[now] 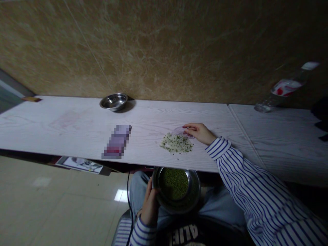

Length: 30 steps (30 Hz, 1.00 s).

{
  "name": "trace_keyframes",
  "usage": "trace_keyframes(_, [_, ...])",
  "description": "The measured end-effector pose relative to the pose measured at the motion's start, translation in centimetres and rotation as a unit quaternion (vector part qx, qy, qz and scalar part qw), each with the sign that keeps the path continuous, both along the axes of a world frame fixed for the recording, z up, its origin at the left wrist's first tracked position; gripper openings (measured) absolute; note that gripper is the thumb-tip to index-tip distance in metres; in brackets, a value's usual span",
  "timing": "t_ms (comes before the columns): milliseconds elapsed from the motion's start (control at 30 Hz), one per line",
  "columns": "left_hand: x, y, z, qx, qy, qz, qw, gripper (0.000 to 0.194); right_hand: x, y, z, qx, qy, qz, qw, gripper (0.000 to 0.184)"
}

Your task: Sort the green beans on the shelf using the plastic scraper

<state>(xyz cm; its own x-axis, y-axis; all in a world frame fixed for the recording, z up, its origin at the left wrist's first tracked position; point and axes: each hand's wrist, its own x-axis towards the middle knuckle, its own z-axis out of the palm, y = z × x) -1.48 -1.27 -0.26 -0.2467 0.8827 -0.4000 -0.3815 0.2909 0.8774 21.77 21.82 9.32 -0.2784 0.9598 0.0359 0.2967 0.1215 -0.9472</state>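
Now the right hand (pixel 202 133) pinches a see-through piece (pixel 177 130), left hand (pixel 150 202) grips the bowl (pixel 195 188), and one hasty sweep could scatter grains (pixel 176 144) off the worktop's (pixel 146 143) front edge.

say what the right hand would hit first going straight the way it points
Probably the metal bowl near the wall, past the clear piece it seems to hold: the right hand points left and slightly wallward, but its height is unclear.

A brown marbled wall (pixel 153 51), crossed by a thin pale line, rises behind a long whitish wood-grain counter (pixel 64 133), which has a seam toward the right. Below, glossy beige floor tiles (pixel 69 198) mirror bright light; the lower right is dim.
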Motion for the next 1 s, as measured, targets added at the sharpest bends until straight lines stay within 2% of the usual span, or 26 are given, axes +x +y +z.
trace_keyframes(200, [0.3, -0.1, 1.4, -0.016, -0.029, -0.004, 0.999, 0.061, 0.0, -1.1, -0.3, 0.009, 0.021, 0.004, 1.0, 0.019])
trace_keyframes(467, [0.5, -0.2, 1.7, -0.041, -0.081, 0.002, 0.996, 0.071, -0.1, -2.5, -0.3, 0.019, -0.001, 0.002, 1.0, 0.019])
trace_keyframes(600, [0.7, -0.3, 2.1, -0.058, -0.074, 0.003, 0.996, 0.075, -0.1, -3.1, -0.3, 0.009, 0.01, -0.003, 1.0, 0.019])
trace_keyframes(833, [1.0, -0.3, 2.5, -0.049, -0.065, 0.012, 0.997, 0.069, -0.1, -4.3, -0.2, 0.029, 0.001, -0.004, 1.0, 0.021])
trace_keyframes(1000, [0.8, -0.3, 2.3, -0.042, -0.046, -0.018, 0.998, 0.066, -0.2, -5.1, -0.4, 0.044, 0.004, -0.005, 0.999, 0.022])
